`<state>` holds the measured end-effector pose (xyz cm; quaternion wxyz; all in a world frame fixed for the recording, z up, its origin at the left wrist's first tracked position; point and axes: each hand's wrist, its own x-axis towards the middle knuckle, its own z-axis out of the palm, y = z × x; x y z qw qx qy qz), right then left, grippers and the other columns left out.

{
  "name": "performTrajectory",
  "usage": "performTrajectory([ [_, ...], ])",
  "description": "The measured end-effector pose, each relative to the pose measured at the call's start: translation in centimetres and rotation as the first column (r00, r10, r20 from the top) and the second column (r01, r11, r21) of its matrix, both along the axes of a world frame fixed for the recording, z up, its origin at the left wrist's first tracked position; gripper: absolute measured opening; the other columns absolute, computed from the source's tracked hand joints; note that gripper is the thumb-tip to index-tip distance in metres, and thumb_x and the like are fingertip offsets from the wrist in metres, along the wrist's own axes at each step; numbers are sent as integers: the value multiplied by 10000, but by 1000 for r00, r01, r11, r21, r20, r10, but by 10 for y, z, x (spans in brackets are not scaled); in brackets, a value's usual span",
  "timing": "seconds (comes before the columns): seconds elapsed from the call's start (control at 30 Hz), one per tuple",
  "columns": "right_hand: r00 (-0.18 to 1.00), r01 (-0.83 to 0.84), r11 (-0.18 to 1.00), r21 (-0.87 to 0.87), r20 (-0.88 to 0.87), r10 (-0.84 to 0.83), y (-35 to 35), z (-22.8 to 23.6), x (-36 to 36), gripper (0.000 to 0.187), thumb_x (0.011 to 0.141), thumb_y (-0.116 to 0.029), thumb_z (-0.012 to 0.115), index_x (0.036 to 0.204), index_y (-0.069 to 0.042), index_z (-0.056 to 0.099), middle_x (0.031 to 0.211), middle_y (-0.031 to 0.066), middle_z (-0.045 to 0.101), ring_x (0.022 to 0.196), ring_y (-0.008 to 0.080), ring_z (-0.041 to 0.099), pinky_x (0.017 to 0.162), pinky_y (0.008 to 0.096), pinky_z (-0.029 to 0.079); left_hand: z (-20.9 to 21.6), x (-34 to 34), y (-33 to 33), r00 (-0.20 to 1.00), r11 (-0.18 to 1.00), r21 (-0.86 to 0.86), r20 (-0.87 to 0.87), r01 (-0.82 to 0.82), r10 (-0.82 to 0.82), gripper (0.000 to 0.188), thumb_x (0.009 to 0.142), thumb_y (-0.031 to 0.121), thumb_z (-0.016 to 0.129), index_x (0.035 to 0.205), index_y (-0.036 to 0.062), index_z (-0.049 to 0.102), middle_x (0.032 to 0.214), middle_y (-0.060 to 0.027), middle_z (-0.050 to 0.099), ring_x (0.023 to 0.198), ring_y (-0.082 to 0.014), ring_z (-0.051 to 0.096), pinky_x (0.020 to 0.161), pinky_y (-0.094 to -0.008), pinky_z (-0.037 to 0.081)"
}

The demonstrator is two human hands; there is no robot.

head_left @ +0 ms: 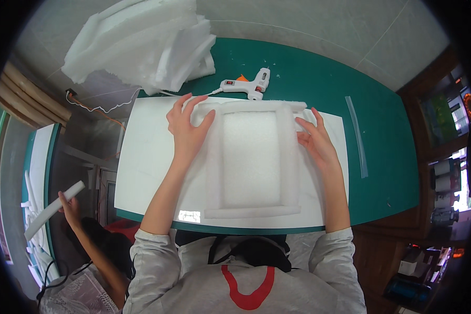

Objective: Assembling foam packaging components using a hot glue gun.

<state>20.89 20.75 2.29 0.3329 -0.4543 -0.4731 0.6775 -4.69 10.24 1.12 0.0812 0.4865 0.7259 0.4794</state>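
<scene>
A white foam panel [251, 162] lies on a white board in front of me. Foam strips run along its four sides like a raised frame, and the top strip [261, 106] sticks out past the right side strip [288, 157]. My left hand [187, 125] is at the panel's upper left corner, fingers spread, thumb at the left strip. At the upper right, my right hand [317, 141] has its fingers apart and slightly bent beside the right strip; whether the fingertips touch it I cannot tell. Neither hand holds anything.
A white glue gun [248, 83] with a cord lies beyond the panel on the green table [387, 152]. White foam sheets [136, 47] are piled at the back left. Clear glue sticks [357, 136] lie right. At far left, another person's hand [69, 206] holds a foam strip.
</scene>
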Motion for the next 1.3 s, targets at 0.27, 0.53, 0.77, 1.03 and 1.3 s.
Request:
performTrajectory([
  [0.27,989,-127,992,23,78,125,-3,0,-2,854,669,-132,658,1325,-68,114,1103,120,472,943,193,495,867,333,350,0,-1,3,997,999,-48,-78,-15,11,188,690,283,646,863,212,667,1176,-28,447,1136,-233,290,929,-406,163],
  [0.53,960,-210,977,25,194,201,-5,7,-1,672,673,-112,642,1235,-19,287,1059,80,491,940,170,498,839,293,373,4,0,3,992,999,-24,-120,-45,42,136,684,223,664,804,162,684,1118,-37,519,1095,-234,368,902,-346,309],
  [0.77,920,-205,977,51,351,175,-9,13,-6,484,672,-156,645,1082,-71,401,997,42,498,906,148,498,829,278,371,-5,-7,8,993,993,113,-112,-35,47,64,711,192,640,739,138,658,1048,-4,544,1035,-226,388,853,-345,289],
  [1.03,917,-213,975,64,358,177,-9,14,-7,491,668,-170,649,1086,-86,405,984,35,490,891,155,498,818,283,372,-2,-14,8,974,963,246,217,-112,58,125,759,162,614,752,37,601,812,-61,596,763,-144,512,728,-255,388],
  [1.3,930,-273,955,116,285,231,-8,4,2,469,702,-140,626,1117,-117,409,943,4,498,845,106,493,750,247,375,13,-7,4,640,832,550,613,76,-463,104,844,126,506,865,25,494,868,-118,581,722,-148,570,753,-279,458],
])
